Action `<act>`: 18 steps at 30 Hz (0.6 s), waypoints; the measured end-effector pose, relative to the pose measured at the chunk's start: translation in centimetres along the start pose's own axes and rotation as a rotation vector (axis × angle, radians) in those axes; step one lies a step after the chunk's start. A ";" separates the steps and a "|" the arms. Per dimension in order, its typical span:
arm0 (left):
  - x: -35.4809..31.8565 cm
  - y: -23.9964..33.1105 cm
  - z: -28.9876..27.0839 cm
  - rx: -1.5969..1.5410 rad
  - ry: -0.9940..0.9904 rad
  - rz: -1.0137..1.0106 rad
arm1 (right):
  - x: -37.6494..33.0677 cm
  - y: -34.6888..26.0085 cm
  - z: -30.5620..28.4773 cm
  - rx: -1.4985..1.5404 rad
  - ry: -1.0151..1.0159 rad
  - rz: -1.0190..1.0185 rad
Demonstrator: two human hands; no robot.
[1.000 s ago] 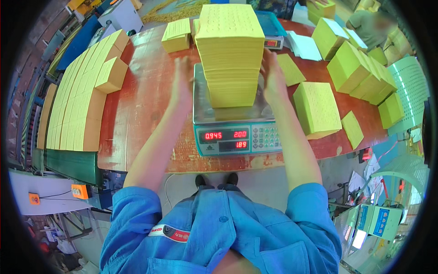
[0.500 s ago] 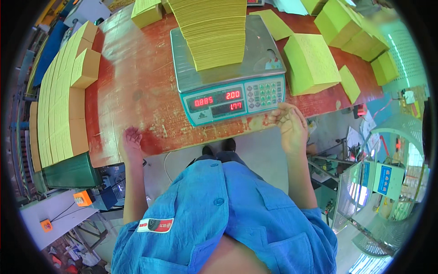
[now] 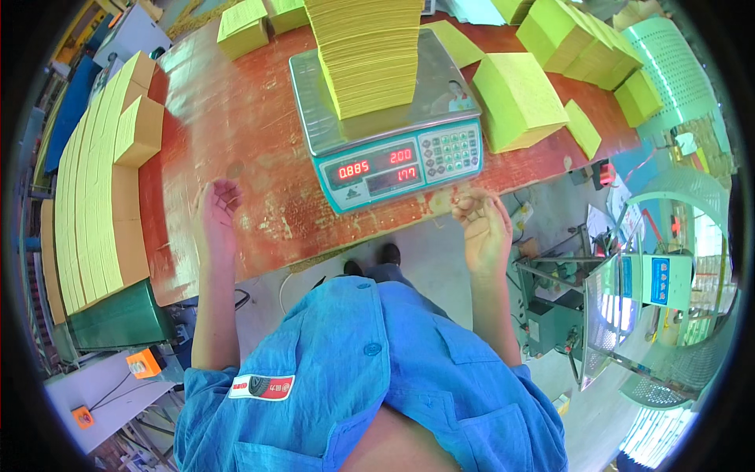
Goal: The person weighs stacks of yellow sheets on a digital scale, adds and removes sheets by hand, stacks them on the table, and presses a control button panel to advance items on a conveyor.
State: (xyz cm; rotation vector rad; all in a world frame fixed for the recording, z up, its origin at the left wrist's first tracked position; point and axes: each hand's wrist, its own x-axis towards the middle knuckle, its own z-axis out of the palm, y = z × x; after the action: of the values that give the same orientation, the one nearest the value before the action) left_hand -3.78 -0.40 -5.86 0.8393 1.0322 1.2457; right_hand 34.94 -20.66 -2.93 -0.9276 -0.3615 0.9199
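Observation:
A digital weighing scale [image 3: 399, 161] with a teal body, red lit displays and a keypad stands on the red table. On its metal pan rises a tall stack of yellow paper sheets [image 3: 370, 63]. My left hand [image 3: 219, 206] is over the table left of the scale, palm up, fingers loosely bent and apart, with nothing in it. In front of the scale's right corner, by the table edge, is my right hand [image 3: 483, 228], also empty, its fingers loosely curled and apart. Neither hand touches the scale or the stack.
Rows of yellow paper stacks [image 3: 94, 204] line the table's left side. A yellow block of paper [image 3: 519, 102] and a thin pile [image 3: 583, 130] lie right of the scale, with several stacks [image 3: 578, 43] behind. Perforated metal machinery [image 3: 668, 228] stands at the right.
My left hand has risen farther over the table. My right hand has drawn slightly down, away from the scale's front corner. The view has shifted a little; the stack stays on the scale.

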 end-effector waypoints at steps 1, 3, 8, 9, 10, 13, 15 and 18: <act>0.4 0.9 1.0 0.027 -0.092 0.030 | -0.3 -0.2 -0.4 0.014 0.020 -0.001; 1.0 2.5 3.6 0.090 -0.188 0.101 | -0.8 0.6 -0.7 0.055 0.013 -0.017; -2.5 6.7 10.6 0.110 -0.279 0.243 | -0.7 1.7 -0.4 0.145 0.009 0.069; -3.1 6.9 11.9 0.120 -0.313 0.264 | -0.7 1.4 -0.6 0.167 -0.029 0.110; -4.1 7.4 13.0 0.153 -0.305 0.294 | -0.7 1.2 -0.8 0.173 -0.030 0.105; -4.6 7.2 15.5 0.155 -0.357 0.305 | -0.1 -0.1 -2.4 0.111 0.024 0.123; -4.8 7.4 16.8 0.139 -0.344 0.323 | 0.8 -0.7 -3.7 0.122 0.007 0.145; -5.4 5.9 19.6 0.191 -0.298 0.330 | 2.4 -2.3 -6.6 -0.053 -0.050 0.180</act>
State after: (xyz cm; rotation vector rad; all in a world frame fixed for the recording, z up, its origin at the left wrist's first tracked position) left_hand 12.58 -4.15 7.02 1.3422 0.7984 1.2570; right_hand 41.63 -22.81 -5.14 -0.9981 -0.3504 1.1038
